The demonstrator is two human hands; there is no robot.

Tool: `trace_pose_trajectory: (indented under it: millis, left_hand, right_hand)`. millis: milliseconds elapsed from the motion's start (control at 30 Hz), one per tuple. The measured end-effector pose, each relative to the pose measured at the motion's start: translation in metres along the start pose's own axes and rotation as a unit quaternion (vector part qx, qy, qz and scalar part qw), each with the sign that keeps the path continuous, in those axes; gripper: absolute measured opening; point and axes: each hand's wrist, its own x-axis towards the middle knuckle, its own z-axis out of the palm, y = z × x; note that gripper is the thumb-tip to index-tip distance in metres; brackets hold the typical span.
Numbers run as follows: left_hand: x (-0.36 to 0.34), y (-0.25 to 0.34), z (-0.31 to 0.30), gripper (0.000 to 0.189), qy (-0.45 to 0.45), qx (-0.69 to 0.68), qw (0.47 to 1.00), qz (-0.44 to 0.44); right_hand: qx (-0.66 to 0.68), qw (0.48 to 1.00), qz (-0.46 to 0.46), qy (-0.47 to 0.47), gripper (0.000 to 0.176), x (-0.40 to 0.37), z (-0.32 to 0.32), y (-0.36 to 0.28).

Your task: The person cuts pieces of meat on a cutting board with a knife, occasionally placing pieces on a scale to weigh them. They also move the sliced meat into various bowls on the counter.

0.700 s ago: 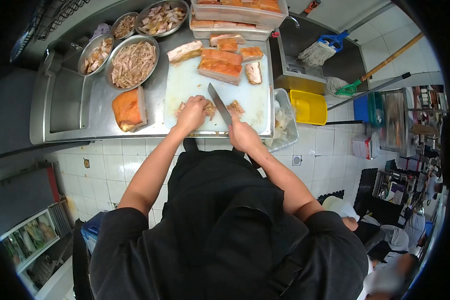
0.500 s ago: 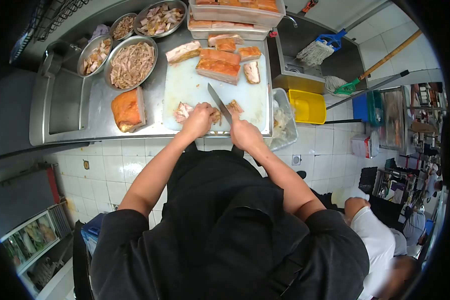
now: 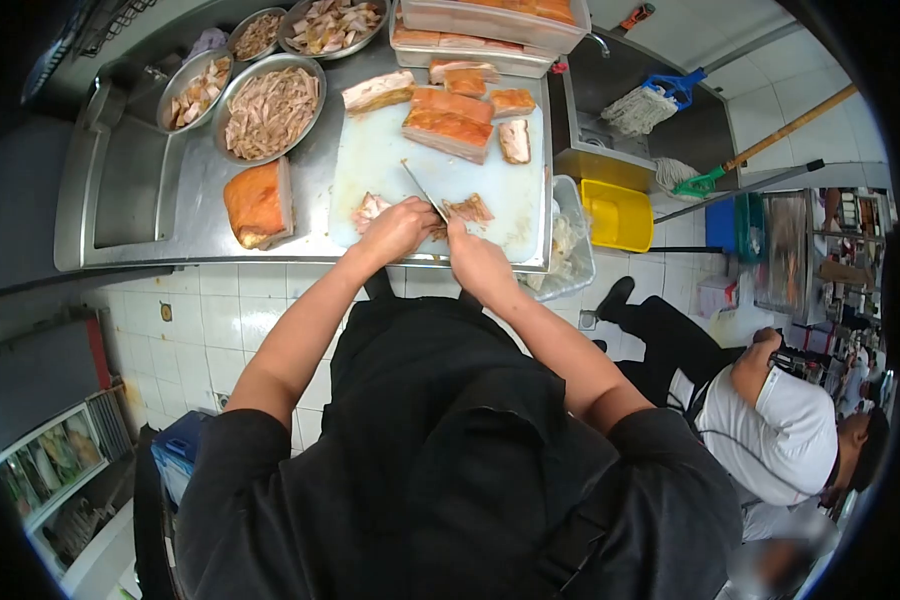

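My right hand (image 3: 478, 262) is closed round the handle of a knife (image 3: 423, 186), its blade pointing away and to the left over the white cutting board (image 3: 370, 160). Beside the blade, my left hand (image 3: 400, 230) has its fingers curled down on a piece of roast pork, mostly hidden beneath them. Cut pork (image 3: 470, 208) lies right of the knife, and a paler piece (image 3: 370, 210) is just left of my left hand. Farther back on the board rests a large crisp-skinned roast pork slab (image 3: 448, 125) with several smaller chunks around it.
A pork block (image 3: 255, 205) sits on the steel counter (image 3: 310, 200), near a bowl of shredded meat (image 3: 272, 115) and other bowls. Stacked plastic tubs (image 3: 480, 55) stand behind the board. A yellow bin (image 3: 618, 215) is at right. A person in a white shirt (image 3: 770, 430) is to my right.
My hands have come closer together, and the knife blade has turned edge-on, shifting toward my left hand. The co-worker at right has moved, with a leg now stretched toward the counter.
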Motion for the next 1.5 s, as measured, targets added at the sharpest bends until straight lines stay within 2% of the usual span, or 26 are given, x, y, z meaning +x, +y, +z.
trace_pose_trajectory:
  millis: [67,100,167,267,300,333,400,433,467,533,600,667,700,767,800,900,967,1067,1100,1133,1200,1233,1300,1400,1500]
  left_hand:
    - [0.0,-0.002,0.0,0.017,0.005,-0.013,1.0,0.006]
    - [0.002,-0.002,-0.001,0.017,0.009,-0.026,1.0,0.015]
    - [0.001,-0.008,0.0,0.017,0.015,-0.017,1.0,0.018]
    - [0.002,-0.009,-0.003,0.017,0.015,-0.013,1.0,0.016]
    - [-0.001,-0.007,-0.003,0.017,0.005,-0.019,1.0,0.011]
    - [0.0,-0.007,-0.003,0.017,0.004,-0.022,1.0,0.008]
    - [0.001,-0.01,-0.005,0.018,0.004,-0.021,0.999,0.048]
    - [0.001,-0.013,-0.004,0.017,-0.01,-0.025,0.999,0.043]
    - [0.004,-0.017,-0.004,0.017,-0.007,-0.02,0.999,0.047]
    - [-0.003,-0.013,-0.002,0.014,0.014,-0.016,0.999,0.027]
    - [-0.003,-0.016,-0.001,0.014,0.013,-0.012,1.0,0.026]
    - [-0.003,-0.02,0.0,0.015,-0.003,-0.032,0.999,0.038]
    - [-0.013,-0.015,0.003,0.015,-0.013,-0.039,0.999,0.035]
    - [-0.003,-0.016,-0.006,0.018,-0.005,-0.017,0.999,0.051]
    - [-0.001,-0.019,-0.007,0.018,-0.003,-0.015,0.999,0.052]
    - [-0.008,-0.02,-0.003,0.014,0.01,-0.02,0.998,0.051]
    - [-0.003,-0.023,-0.005,0.014,0.017,-0.016,0.998,0.054]
    - [0.0,-0.029,-0.007,0.013,0.005,0.007,0.996,0.088]
    - [-0.004,-0.022,-0.008,0.013,0.008,0.002,0.997,0.073]
    - [-0.009,-0.016,-0.007,0.013,0.009,-0.006,0.998,0.057]
    - [-0.01,-0.016,-0.006,0.013,0.015,-0.001,0.998,0.058]
    - [-0.01,-0.013,-0.009,0.013,0.003,0.012,0.999,0.052]
    - [-0.018,-0.008,-0.011,0.013,-0.015,0.025,0.999,0.044]
    - [-0.013,-0.012,-0.021,0.014,0.029,-0.016,0.999,0.004]
    - [-0.012,0.001,-0.053,0.018,0.118,-0.134,0.971,-0.158]
  right_hand:
    - [0.051,0.996,-0.049,0.061,0.023,0.018,0.003,0.01]
    - [0.051,0.996,-0.047,0.064,0.023,0.013,-0.005,0.008]
    - [0.048,0.999,-0.022,-0.014,0.024,-0.001,-0.029,-0.001]
    - [0.02,0.999,0.028,-0.03,0.024,-0.008,-0.008,-0.013]
    - [0.041,0.999,0.007,0.012,0.027,-0.001,0.005,-0.005]
    - [0.041,0.999,0.007,0.009,0.027,0.01,0.005,0.0]
    - [0.094,0.992,-0.057,0.067,0.029,0.026,0.006,0.01]
    - [0.084,0.996,-0.042,0.008,0.026,0.021,-0.008,0.005]
    - [0.082,0.996,-0.044,0.014,0.026,0.014,-0.019,-0.003]
    - [0.044,0.997,0.05,-0.045,0.037,-0.01,-0.021,-0.022]
    - [0.069,0.995,0.052,-0.055,0.042,0.007,0.003,-0.009]
    - [0.123,0.989,-0.034,0.071,0.046,0.033,0.029,0.011]
    - [0.131,0.989,-0.026,0.063,0.046,0.02,0.029,0.005]
    - [0.116,0.992,0.023,-0.041,0.044,0.012,-0.017,-0.014]
    - [0.081,0.993,0.062,-0.059,0.037,-0.001,-0.023,-0.027]
    - [0.112,0.99,0.075,-0.033,0.037,0.014,0.012,-0.017]
    - [0.149,0.988,0.029,0.026,0.04,0.034,0.023,-0.006]
    - [0.129,0.991,0.014,-0.013,0.043,0.024,0.0,-0.012]
    - [0.111,0.991,0.06,-0.045,0.039,0.006,-0.018,-0.029]
    - [0.11,0.991,0.06,-0.046,0.039,0.009,-0.006,-0.029]
    - [0.164,0.984,0.066,0.036,0.033,0.019,0.026,-0.022]
    - [0.165,0.984,0.065,0.034,0.033,0.026,0.027,-0.018]
    - [0.152,0.983,-0.029,0.097,0.029,0.042,0.016,-0.011]
    - [0.148,0.987,-0.001,0.065,0.031,0.03,-0.012,-0.011]
    - [0.173,0.983,-0.006,0.061,0.031,0.005,-0.013,-0.008]
